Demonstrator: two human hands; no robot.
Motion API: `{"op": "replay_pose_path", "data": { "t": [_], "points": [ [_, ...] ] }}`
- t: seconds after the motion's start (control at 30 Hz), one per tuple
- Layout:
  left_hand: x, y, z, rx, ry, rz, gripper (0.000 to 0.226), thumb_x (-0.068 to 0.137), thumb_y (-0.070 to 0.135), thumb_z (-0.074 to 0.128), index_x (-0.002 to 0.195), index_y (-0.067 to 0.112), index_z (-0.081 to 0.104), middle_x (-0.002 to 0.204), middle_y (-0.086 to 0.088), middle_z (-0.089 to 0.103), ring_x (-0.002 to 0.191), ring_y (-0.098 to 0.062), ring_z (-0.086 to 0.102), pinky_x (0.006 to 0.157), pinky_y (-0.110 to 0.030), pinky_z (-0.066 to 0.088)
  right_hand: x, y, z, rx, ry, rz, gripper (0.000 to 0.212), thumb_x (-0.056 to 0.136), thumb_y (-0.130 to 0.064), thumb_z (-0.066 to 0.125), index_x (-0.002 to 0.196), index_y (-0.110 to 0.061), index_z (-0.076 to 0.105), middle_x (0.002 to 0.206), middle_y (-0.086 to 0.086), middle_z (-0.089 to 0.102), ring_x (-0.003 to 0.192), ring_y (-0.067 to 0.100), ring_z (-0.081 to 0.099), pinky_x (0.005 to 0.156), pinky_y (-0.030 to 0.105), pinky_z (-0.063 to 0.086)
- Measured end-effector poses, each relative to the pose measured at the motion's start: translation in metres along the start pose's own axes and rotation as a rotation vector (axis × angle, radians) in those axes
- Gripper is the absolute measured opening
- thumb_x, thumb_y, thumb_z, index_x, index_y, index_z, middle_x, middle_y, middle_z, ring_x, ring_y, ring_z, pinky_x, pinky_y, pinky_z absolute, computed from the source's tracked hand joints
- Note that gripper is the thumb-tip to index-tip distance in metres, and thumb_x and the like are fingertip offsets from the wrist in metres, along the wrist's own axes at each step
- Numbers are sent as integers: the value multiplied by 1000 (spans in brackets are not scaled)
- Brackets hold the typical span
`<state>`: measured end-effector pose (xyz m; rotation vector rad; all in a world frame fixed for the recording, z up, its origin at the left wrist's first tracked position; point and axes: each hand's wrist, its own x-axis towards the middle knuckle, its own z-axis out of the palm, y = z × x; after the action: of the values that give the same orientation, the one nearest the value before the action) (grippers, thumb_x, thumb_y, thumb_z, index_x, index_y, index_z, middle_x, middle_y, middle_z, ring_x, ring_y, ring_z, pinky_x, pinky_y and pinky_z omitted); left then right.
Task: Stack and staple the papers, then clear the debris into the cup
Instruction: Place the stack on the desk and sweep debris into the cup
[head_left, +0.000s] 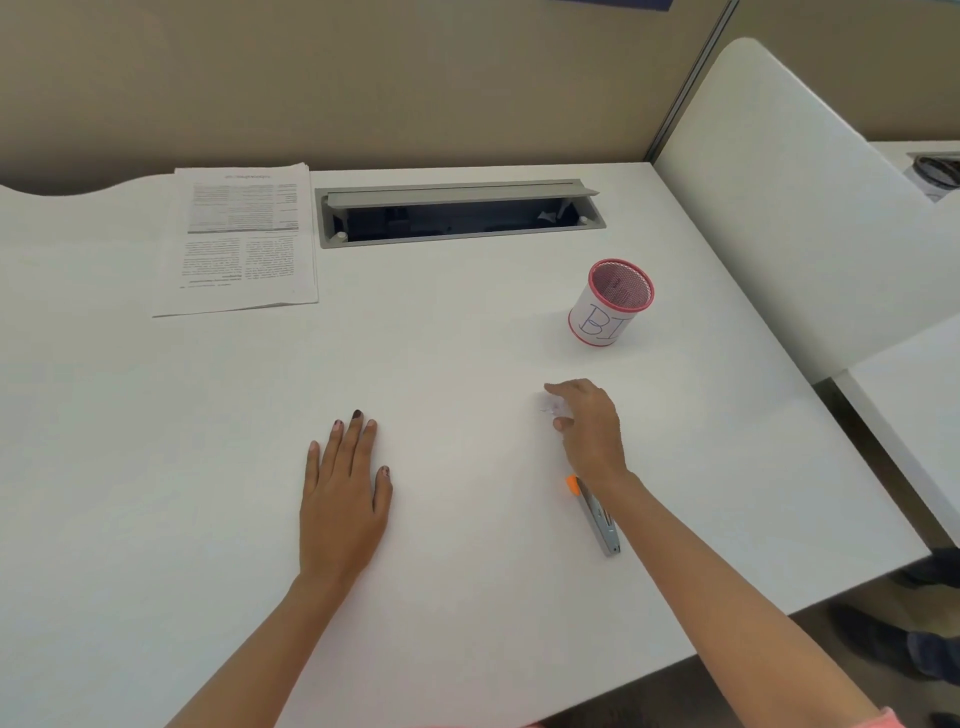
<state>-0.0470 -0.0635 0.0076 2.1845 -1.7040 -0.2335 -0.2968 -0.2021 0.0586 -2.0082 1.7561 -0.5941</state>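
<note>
**A:** While the papers (244, 239) lie in one pile at the far left of the desk (467, 338), which step do we log?

**B:** Debris clearing, by my reading. Cannot tell from here whether the pile is stapled. The stapler (597, 514) lies flat, unheld, just beside the right forearm.

**A:** Hands?

**B:** Left hand (345, 488) is spread, palm down on bare desk, holding nothing. Right hand (592, 426) is curled, forefinger and thumb pinching a small pale scrap (550, 405) low at the desk surface.

**A:** Cup?

**B:** The cup (613, 304), pink mesh, stands upright beyond the right hand, apart from it. Contents unreadable.

**A:** Next move?

**B:** Probably lift the scrap, carry it forward over the rim and let go inside. The scrap looks light, so it needs a firm pinch and a release low over the opening, or it may drift out.
</note>
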Motion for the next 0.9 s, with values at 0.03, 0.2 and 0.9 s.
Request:
{"op": "replay_pose_path", "data": {
  "t": [0.03, 0.2, 0.9],
  "points": [
    [0, 0, 0, 0, 1, 0, 59, 94, 33, 25, 149, 14, 32, 159, -2, 28, 147, -21, 24, 122, -41, 11, -2, 3, 0, -66, -44, -72, 64, 73, 26, 48, 126, -8, 60, 125, 10, 59, 111, 27, 52, 75, -5, 33],
    [0, -1, 1, 12, 2, -3, 58, 94, 33, 26, 149, 14, 32, 159, -2, 29, 147, -21, 24, 122, -41, 10, -16, 10, 0, -412, -254, -338, 41, 98, -25, 46, 139, -20, 45, 147, -2, 41, 137, 17, 34, 112, 36, 33],
    [0, 0, 1, 8, 9, 0, 58, 95, 32, 26, 150, 14, 31, 158, -2, 29, 147, -20, 24, 122, -40, 10, 20, -4, -7, -126, -190, 167, 15, 70, 7, 60, 74, -3, 71, 80, 10, 73, 82, 26, 65, 66, 26, 49]
  ]
}}
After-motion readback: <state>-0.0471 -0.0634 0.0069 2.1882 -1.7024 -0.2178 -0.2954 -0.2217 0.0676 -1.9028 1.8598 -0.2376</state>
